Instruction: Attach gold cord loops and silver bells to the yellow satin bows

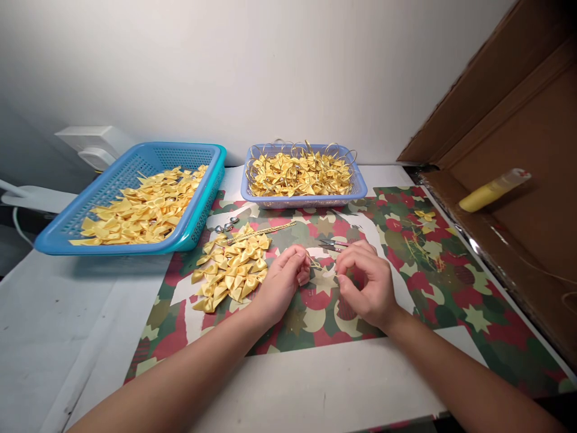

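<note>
My left hand [283, 281] and my right hand [365, 279] rest close together on a red and green patterned mat [451, 300]. Both are closed in a pinch on a thin gold cord [315, 263] that runs between their fingertips. A loose pile of yellow ribbon bows [232, 267] lies on the mat just left of my left hand. A bundle of gold cords [265, 231] lies behind that pile. Small scissors [332, 243] lie just beyond my hands.
A large blue basket [135, 157] of plain yellow bows stands at the back left. A smaller lavender basket [306, 201] holds bows with gold loops. Silver beads [226, 224] lie near the cords. A cardboard box [518, 120] with a yellow tube [491, 189] stands at right.
</note>
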`<state>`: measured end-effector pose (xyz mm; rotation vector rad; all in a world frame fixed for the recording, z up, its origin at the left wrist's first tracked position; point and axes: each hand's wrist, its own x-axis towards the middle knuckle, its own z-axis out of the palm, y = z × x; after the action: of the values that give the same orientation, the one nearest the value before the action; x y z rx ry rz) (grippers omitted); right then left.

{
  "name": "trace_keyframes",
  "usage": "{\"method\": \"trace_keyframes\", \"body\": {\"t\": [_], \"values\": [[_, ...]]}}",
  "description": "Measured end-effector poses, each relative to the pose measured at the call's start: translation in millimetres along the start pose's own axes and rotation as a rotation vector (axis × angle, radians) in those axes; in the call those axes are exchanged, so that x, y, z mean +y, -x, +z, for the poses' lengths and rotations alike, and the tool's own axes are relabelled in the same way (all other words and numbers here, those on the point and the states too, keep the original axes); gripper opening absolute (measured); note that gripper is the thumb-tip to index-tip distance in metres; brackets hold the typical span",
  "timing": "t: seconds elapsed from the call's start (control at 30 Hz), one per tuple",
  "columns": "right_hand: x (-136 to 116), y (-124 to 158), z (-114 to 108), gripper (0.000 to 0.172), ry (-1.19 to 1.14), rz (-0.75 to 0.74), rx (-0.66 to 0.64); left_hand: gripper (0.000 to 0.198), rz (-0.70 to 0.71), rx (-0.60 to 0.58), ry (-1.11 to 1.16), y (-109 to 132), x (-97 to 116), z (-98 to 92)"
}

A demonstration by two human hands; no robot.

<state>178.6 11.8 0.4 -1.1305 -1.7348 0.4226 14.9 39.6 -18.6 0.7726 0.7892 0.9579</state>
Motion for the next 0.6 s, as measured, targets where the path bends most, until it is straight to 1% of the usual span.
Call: {"method": "trace_keyframes", "body": {"t": [0.17,0.2,0.3,0.33,0.47,0.6], "values": [[0.7,0.1,-0.7,0.006,-0.025,0.046,-0.001,0.026,0.003,-0.021,-0.017,0.6,-2.3,-2.8],[0.7,0.4,0.4,0.008,-0.018,0.056,-0.017,0.026,0.002,-0.027,-0.023,0.8,-2.5,-3.1],[0.5,2.2,6.6,0.019,0.012,0.033,-0.088,0.024,0.0,-0.037,-0.044,1.1,-2.4,-3.4],[0.6,2.9,8.8,0.02,0.02,0.021,-0.099,0.024,-0.001,-0.04,-0.051,1.2,-2.2,-3.2],[1.9,4.4,12.9,0.013,-0.002,0.043,-0.087,0.024,-0.001,-0.046,-0.068,1.8,-1.9,-2.4],[3.0,3.0,10.4,0.013,-0.049,0.099,-0.139,0.026,0.01,-0.049,-0.067,2.1,-2.7,-2.9]]}}
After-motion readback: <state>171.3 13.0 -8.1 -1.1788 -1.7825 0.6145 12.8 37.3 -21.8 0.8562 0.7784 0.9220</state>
